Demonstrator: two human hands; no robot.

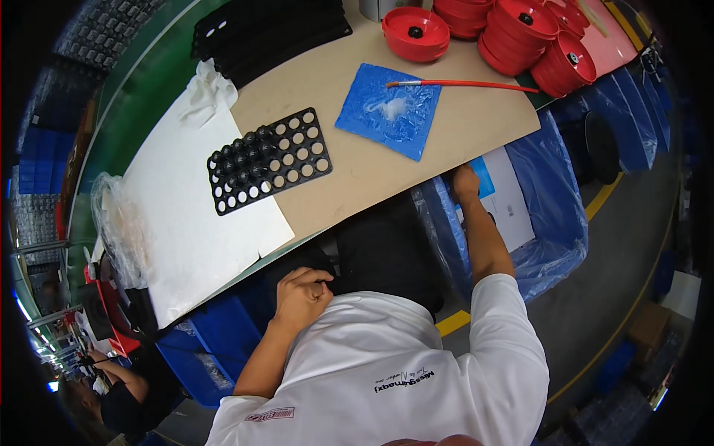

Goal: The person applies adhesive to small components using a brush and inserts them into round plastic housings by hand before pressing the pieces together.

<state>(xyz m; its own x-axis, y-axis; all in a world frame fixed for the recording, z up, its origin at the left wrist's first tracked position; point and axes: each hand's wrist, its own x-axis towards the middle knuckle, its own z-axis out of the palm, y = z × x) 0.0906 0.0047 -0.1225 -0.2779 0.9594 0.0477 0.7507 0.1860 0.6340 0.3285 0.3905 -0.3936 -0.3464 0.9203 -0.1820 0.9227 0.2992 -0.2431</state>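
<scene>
My left hand point(301, 299) is held in front of my body, below the table's front edge. Its fingers are curled in, and whatever they may hold is hidden. To the right, my right hand point(466, 183) reaches down into a blue bin point(571, 215) lined with clear plastic. White sheets point(513, 201) and a bright blue patch point(486, 182) lie beside it there; its fingertips cannot be made out. On the table, a black tray with round holes point(303, 175) carries several black knob-like parts point(242, 162) on its left half.
A blue sheet point(416, 134) bears a smear of white paste point(393, 109), with a red brush point(476, 85) across its corner. Red bowl-shaped parts point(398, 50) stand stacked at the far right. Black trays point(275, 37), a white cloth point(204, 93) and clear plastic film point(119, 223) lie leftward.
</scene>
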